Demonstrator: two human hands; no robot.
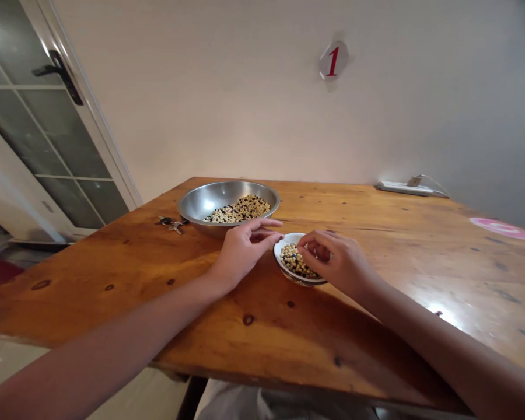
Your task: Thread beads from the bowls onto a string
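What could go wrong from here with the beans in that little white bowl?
The right hand is over the small white bowl, so pressing its rim might tip it and spill the beans onto the wooden table. The left hand is close to the steel bowl and could perhaps knock it.

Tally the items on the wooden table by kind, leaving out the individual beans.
Steel bowl: 1
Small white bowl: 1
Bunch of keys: 1
Power strip: 1
Pink round disc: 1
Total: 5
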